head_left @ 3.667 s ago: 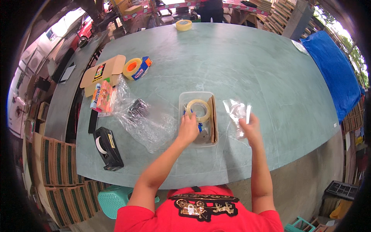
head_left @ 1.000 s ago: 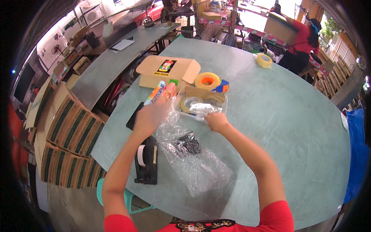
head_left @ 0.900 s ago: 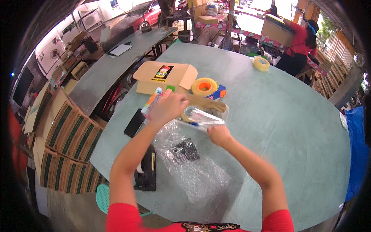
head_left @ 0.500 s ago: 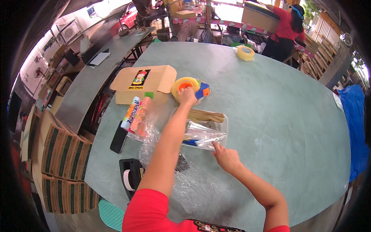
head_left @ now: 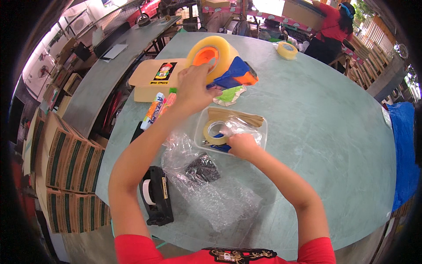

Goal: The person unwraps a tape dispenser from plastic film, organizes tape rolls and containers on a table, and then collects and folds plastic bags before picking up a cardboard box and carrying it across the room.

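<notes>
Packing-tape dispenser (head_left: 222, 61), with its big yellowish roll on an orange core and blue-orange handle, sits lifted under my left hand (head_left: 193, 86), fingers closed on the roll's near side, arm stretched forward. Just nearer me, my right hand (head_left: 242, 145) rests curled in the clear plastic tray (head_left: 259, 132), beside a small tape roll (head_left: 214, 132), on the green bench (head_left: 329, 132).

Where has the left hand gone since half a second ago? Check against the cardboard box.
Yes. The left hand now grips the tape dispenser beside the cardboard box.
</notes>
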A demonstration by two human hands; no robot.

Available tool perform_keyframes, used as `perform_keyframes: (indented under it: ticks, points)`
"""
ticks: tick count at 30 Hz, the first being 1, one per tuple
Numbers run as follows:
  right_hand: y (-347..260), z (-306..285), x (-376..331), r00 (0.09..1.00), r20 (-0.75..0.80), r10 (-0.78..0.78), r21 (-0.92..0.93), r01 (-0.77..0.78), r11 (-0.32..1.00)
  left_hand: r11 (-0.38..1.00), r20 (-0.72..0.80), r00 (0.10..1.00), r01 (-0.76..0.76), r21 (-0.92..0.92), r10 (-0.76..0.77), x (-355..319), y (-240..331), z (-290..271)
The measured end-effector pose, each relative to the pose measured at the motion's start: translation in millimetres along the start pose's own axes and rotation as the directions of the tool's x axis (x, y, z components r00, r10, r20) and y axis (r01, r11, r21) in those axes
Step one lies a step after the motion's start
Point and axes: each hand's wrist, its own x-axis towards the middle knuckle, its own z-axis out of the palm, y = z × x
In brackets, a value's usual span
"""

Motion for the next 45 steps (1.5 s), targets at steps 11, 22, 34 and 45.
perform_keyframes:
  ticks: [11, 22, 34, 45]
  points:
    - [-0.8, 6.1, 11.5, 0.998, -0.056, 0.026, -0.132, -0.033, 0.991, 0.946, 0.061, 0.961, 0.276, -0.169, -0.269, -48.1, -26.7, -52.3]
    - [11.5, 9.3, 18.9, 0.981, 0.187, -0.041, -0.048, 0.051, 0.998, 0.862, 0.119, 0.930, 0.367, -0.350, -0.348, -59.0, -10.2, -73.6]
    - [43.8, -41.5, 16.0, 0.980, 0.090, -0.176, 0.384, 0.129, 0.914, 0.841, 0.152, 0.918, 0.398, -0.367, -0.368, -65.5, -9.6, -84.2]
    - [26.4, -89.4, 6.9, 0.965, 0.239, -0.104, 0.869, -0.165, 0.467, 0.785, 0.140, 0.892, 0.445, -0.431, -0.429, -61.9, -7.7, -81.8]
